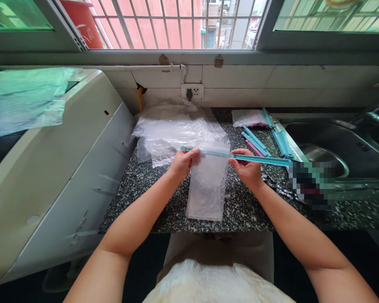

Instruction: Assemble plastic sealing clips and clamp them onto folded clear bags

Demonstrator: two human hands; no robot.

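Note:
My left hand [181, 162] and my right hand [248, 168] both pinch a long teal sealing clip [262, 159] that runs across the top of a small clear plastic bag [206, 189]. The bag hangs down from the clip over the speckled granite counter [135, 189]. The left hand grips the clip's left end together with the bag's top corner. The right hand holds the clip just right of the bag, and the clip's free end sticks out towards the sink.
A heap of clear plastic bags [173, 128] lies behind on the counter. More blue and pink clips [259, 143] and another bag [248, 118] lie by the steel sink [334, 143]. A white appliance [57, 168] stands on the left, a wall socket [192, 90] under the window.

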